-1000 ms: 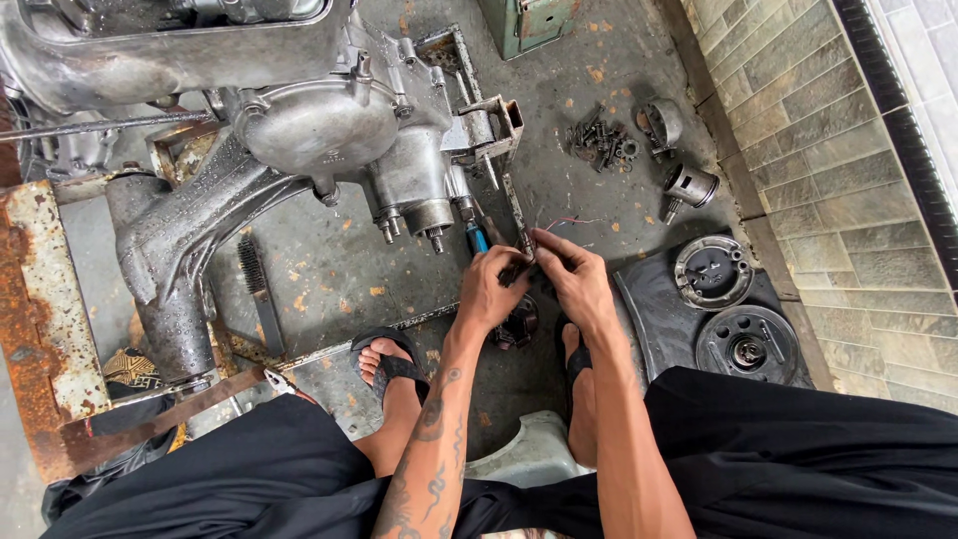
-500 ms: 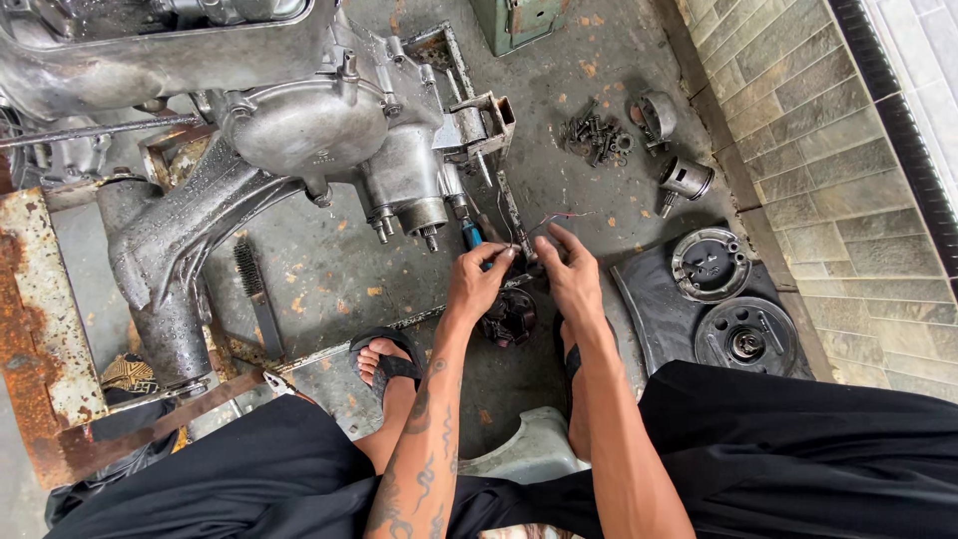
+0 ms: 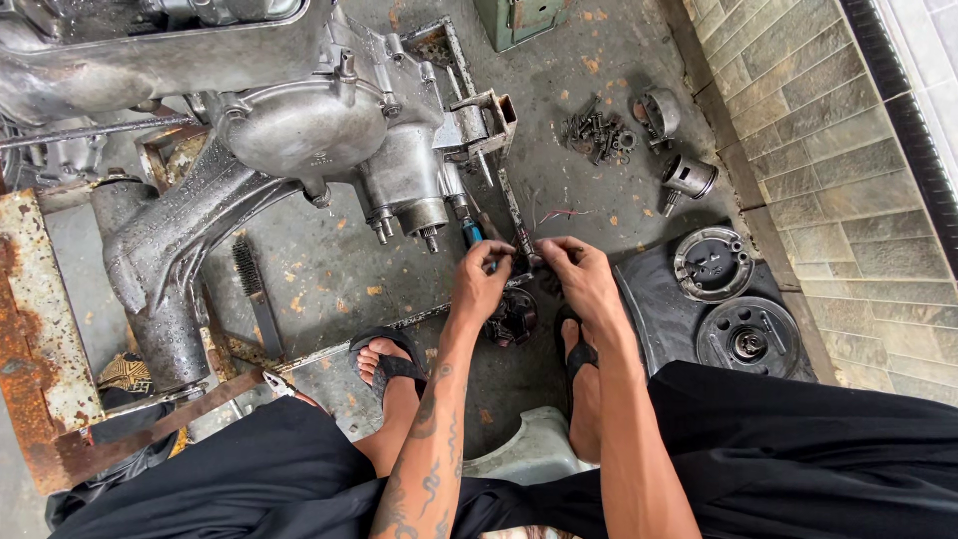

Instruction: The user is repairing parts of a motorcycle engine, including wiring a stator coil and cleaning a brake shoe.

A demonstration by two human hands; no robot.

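My left hand (image 3: 481,284) is curled shut around a blue-handled tool (image 3: 473,235), only the blue grip showing above my fingers. My right hand (image 3: 579,279) is closed too, fingertips pinched on something small and dark right at the tool's working end (too small for me to tell what it is). The two hands nearly meet, just in front of the big silver engine case (image 3: 299,125), close under its lower studs and beside the thin metal rod (image 3: 514,210) that runs down from the engine's square bracket.

Directly beneath my hands, on the concrete floor (image 3: 329,269), sits a dark round engine part (image 3: 511,319), between my two sandalled feet.

Off to my right lies a black mat (image 3: 659,319) carrying two round plates (image 3: 714,263). Farther up the floor there is a heap of bolts and nuts (image 3: 597,135) with a piston (image 3: 689,180) near it. A wire brush (image 3: 254,294) lies to my left, by the engine's curved casting.
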